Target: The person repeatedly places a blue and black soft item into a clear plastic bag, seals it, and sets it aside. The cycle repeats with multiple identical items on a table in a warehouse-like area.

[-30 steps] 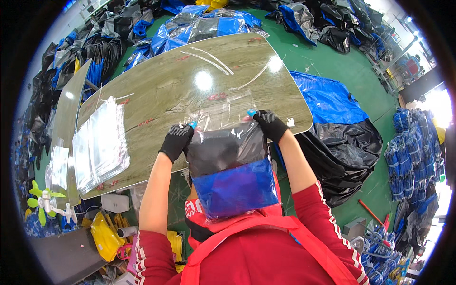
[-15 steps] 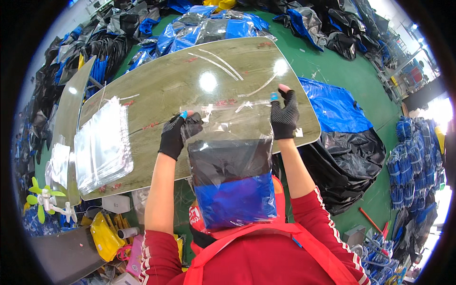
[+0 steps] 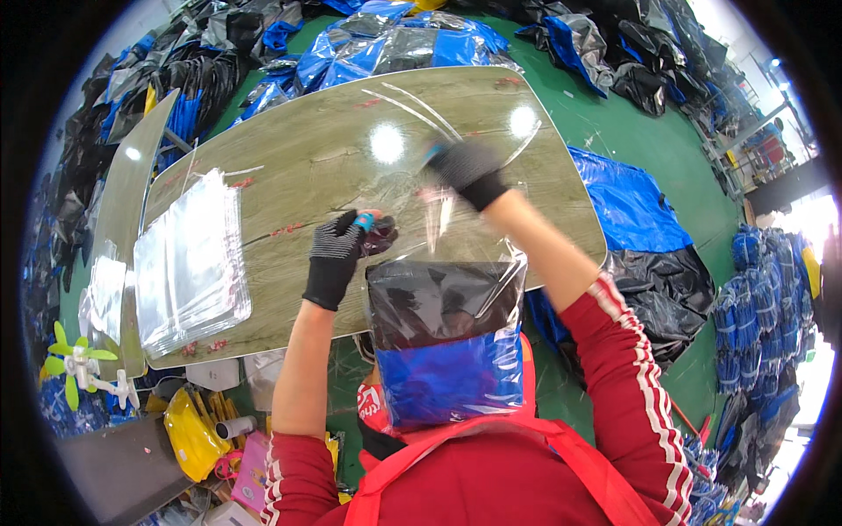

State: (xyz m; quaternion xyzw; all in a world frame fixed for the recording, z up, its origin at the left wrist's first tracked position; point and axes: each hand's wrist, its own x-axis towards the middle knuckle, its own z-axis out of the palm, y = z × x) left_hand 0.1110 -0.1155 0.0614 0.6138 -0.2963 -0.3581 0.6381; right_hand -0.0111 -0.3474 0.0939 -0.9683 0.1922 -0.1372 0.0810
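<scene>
Smooth, glossy wood-grain tabletop (image 3: pixel 303 162), shiny clear plastic bag (image 3: pixel 449 373) across its near edge, glossy transparent plastic sleeves (image 3: pixel 191 267) near its left edge, matt knit gloves (image 3: pixel 334 260).

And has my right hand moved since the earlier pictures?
Yes, your right hand has moved left, farther from the right edge of the wood-grain tabletop.

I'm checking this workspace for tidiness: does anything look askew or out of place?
The clear bags at the left of the table are unevenly fanned, edges misaligned, and blue-and-black sheeting lies crumpled on the floor.
</scene>
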